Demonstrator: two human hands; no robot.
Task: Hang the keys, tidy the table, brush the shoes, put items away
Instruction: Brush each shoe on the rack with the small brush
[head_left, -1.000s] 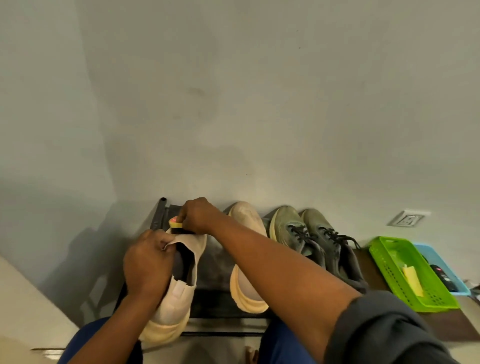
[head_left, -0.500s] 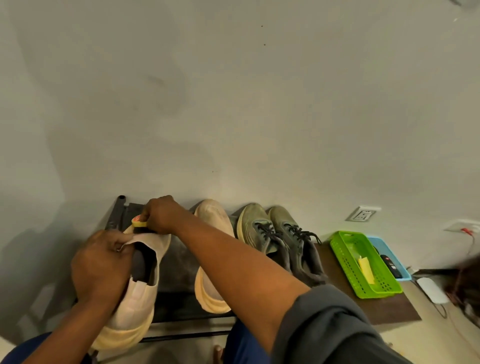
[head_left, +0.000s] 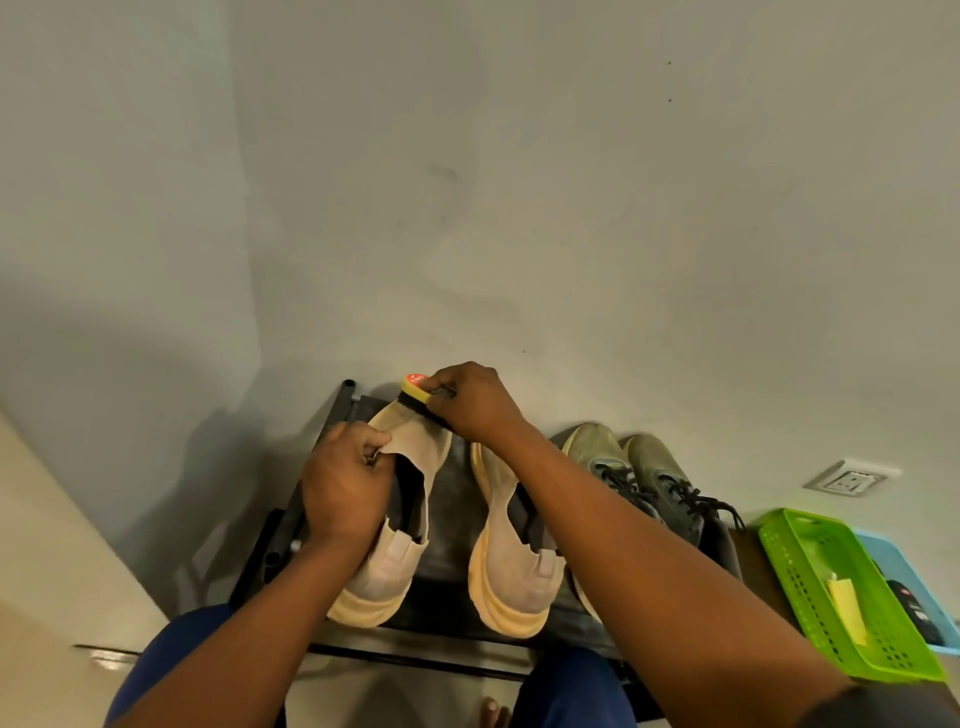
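left hand (head_left: 345, 491) pinches the collar of the left beige slip-on shoe (head_left: 400, 512) on the black shoe rack (head_left: 447, 499). right hand (head_left: 470, 400) grips a yellow shoe brush (head_left: 415, 391), bristles on that shoe's toe. matching beige shoe (head_left: 511, 551) just right; grey-green sneakers (head_left: 639, 478) beyond; green basket (head_left: 836, 587) far right.

Beige shoes (head_left: 395, 566) with yellow soles; olive sneakers (head_left: 623, 467) (black laces); perforated lime basket (head_left: 810, 561); blue tray (head_left: 904, 561).
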